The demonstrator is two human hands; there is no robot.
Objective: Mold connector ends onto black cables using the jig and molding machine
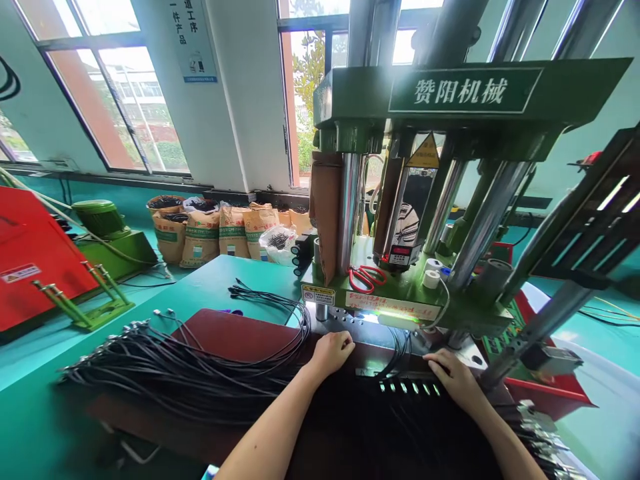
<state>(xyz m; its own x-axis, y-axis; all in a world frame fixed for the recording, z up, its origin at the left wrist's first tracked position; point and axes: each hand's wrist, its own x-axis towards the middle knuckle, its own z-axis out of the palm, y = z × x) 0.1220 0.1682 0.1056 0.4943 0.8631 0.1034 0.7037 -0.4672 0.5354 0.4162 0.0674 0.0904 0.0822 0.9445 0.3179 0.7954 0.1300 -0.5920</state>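
Note:
My left hand (334, 351) rests at the front edge of the green press (450, 93), its fingers curled; what they hold, if anything, is hidden. To the right, my right hand (451, 375) lies near the press's metal plate (470, 357), fingers bent and slightly apart, with nothing visible in them. Between the hands, thin black cables (399, 350) run under the press, and a row of small shiny metal ends (410, 387) shows in front. A large bundle of black cables (200, 370) lies on the brown board (235, 333) at the left.
Red-handled scissors (367, 279) lie on the press ledge. More cables with metal ends (543, 433) are at the lower right, near a red bin (565, 390). Paper sacks (201, 237) stand by the wall. At far left is a red machine (35, 247).

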